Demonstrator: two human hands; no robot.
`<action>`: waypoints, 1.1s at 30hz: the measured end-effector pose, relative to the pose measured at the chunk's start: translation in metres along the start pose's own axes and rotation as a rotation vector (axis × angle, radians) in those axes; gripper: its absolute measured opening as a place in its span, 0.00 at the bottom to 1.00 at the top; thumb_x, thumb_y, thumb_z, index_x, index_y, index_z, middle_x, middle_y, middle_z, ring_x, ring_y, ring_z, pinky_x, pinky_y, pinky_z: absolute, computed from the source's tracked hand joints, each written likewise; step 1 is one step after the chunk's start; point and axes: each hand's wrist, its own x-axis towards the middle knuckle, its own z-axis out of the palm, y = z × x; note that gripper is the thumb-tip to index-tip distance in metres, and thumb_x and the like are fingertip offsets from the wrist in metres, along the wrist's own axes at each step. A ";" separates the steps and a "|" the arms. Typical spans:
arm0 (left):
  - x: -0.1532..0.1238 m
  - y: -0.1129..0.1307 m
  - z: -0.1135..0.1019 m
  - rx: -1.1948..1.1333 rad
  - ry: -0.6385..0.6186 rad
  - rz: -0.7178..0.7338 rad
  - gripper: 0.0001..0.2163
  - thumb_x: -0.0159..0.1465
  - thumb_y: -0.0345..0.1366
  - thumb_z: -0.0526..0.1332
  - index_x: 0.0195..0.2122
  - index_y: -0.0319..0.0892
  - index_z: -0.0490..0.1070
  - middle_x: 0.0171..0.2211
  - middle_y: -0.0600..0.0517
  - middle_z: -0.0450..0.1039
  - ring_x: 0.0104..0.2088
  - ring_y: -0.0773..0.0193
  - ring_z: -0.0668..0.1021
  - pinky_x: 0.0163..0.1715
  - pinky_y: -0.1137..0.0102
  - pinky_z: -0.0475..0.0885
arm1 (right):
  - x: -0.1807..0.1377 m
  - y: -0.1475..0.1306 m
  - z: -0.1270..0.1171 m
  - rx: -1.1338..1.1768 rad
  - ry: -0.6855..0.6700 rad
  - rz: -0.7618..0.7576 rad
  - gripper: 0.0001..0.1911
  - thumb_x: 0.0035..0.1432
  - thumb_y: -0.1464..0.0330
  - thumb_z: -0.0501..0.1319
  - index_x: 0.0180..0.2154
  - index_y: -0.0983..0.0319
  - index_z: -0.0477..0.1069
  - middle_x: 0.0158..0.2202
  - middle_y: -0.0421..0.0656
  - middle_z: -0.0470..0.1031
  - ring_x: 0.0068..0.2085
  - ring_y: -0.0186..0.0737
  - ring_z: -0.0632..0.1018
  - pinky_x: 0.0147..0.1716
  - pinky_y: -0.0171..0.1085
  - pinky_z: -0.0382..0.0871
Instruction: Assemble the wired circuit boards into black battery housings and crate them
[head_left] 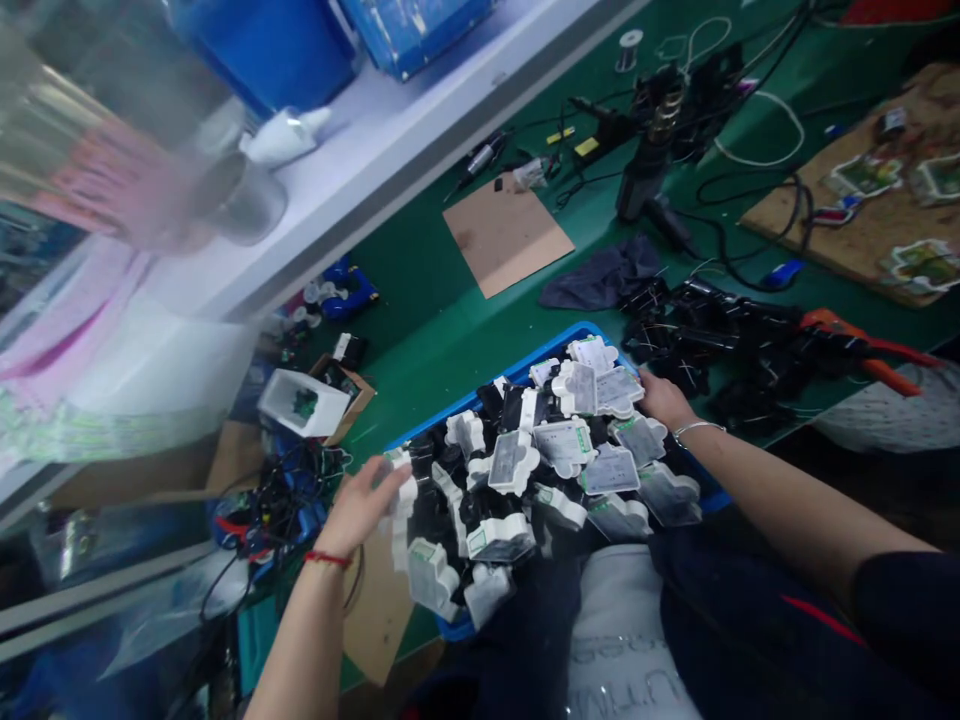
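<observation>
A blue plastic bin [585, 331] sits in front of me, heaped with white plastic device cases [512, 461] with clear or grey faces and black parts between them. My right hand [664, 402] grips the bin at its right end, fingertips hidden behind the rim. At the opposite end my left hand [369, 503] is closed at the bin's edge, thumb and fingers against the white cases there. The bin's left rim is mostly hidden under that hand and the cases.
A green bench [420, 360] holds a cardboard sheet [508, 235], dark cloth [600, 275], black parts with wires [697, 330] and orange-handled pliers [862, 345]. Above on the left runs a white shelf [397, 130]. A white box [304, 402] and tangled cables [289, 500] lie left of the bin.
</observation>
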 end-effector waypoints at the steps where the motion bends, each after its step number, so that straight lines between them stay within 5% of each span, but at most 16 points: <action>1: -0.005 0.000 0.007 0.088 0.023 -0.027 0.25 0.57 0.60 0.51 0.38 0.42 0.70 0.34 0.48 0.76 0.36 0.55 0.78 0.33 0.66 0.71 | 0.000 0.001 0.000 0.004 0.001 -0.009 0.20 0.64 0.61 0.46 0.50 0.66 0.65 0.41 0.57 0.76 0.41 0.52 0.77 0.35 0.39 0.63; 5: -0.014 0.000 0.029 0.251 0.060 -0.092 0.29 0.56 0.62 0.51 0.42 0.41 0.69 0.34 0.42 0.76 0.40 0.44 0.77 0.38 0.60 0.68 | 0.001 0.002 0.000 0.029 0.007 -0.031 0.24 0.65 0.59 0.41 0.49 0.66 0.66 0.42 0.57 0.76 0.42 0.53 0.77 0.36 0.40 0.63; 10: -0.027 0.007 0.043 0.364 0.074 -0.018 0.30 0.58 0.56 0.55 0.58 0.47 0.56 0.50 0.41 0.68 0.48 0.46 0.74 0.44 0.60 0.67 | 0.001 0.004 0.002 0.071 0.017 -0.029 0.30 0.65 0.54 0.36 0.48 0.67 0.67 0.41 0.59 0.76 0.41 0.54 0.77 0.36 0.42 0.65; 14: -0.032 0.009 0.051 0.421 0.067 0.022 0.29 0.58 0.48 0.59 0.58 0.48 0.54 0.54 0.42 0.63 0.49 0.50 0.73 0.45 0.63 0.66 | 0.001 0.005 0.002 0.092 0.027 -0.036 0.31 0.65 0.53 0.35 0.48 0.67 0.67 0.40 0.59 0.76 0.42 0.55 0.77 0.36 0.42 0.65; 22: -0.011 0.000 0.039 0.470 -0.080 0.032 0.20 0.51 0.34 0.64 0.45 0.43 0.65 0.40 0.44 0.72 0.40 0.51 0.77 0.40 0.62 0.67 | 0.002 0.005 0.001 0.086 0.015 -0.036 0.30 0.65 0.54 0.36 0.47 0.65 0.67 0.40 0.57 0.76 0.41 0.53 0.77 0.35 0.40 0.64; 25: 0.012 -0.003 0.018 0.396 -0.183 0.102 0.20 0.44 0.35 0.68 0.39 0.44 0.69 0.39 0.49 0.74 0.40 0.55 0.77 0.41 0.67 0.68 | 0.003 0.005 0.002 0.078 0.000 -0.034 0.28 0.66 0.55 0.37 0.46 0.65 0.67 0.38 0.57 0.77 0.39 0.53 0.77 0.34 0.40 0.63; 28: 0.054 -0.009 -0.021 0.299 -0.219 0.137 0.21 0.47 0.46 0.67 0.41 0.45 0.71 0.40 0.51 0.75 0.35 0.60 0.78 0.37 0.69 0.71 | 0.005 0.005 0.003 0.072 -0.017 -0.037 0.26 0.66 0.57 0.37 0.46 0.65 0.66 0.37 0.57 0.77 0.39 0.53 0.78 0.33 0.40 0.61; 33: 0.175 -0.027 -0.085 0.282 0.084 0.045 0.22 0.60 0.48 0.54 0.50 0.40 0.64 0.45 0.44 0.73 0.40 0.57 0.78 0.42 0.64 0.71 | 0.006 0.003 0.002 0.058 -0.028 -0.031 0.23 0.67 0.58 0.38 0.45 0.63 0.65 0.37 0.56 0.77 0.39 0.53 0.78 0.33 0.39 0.61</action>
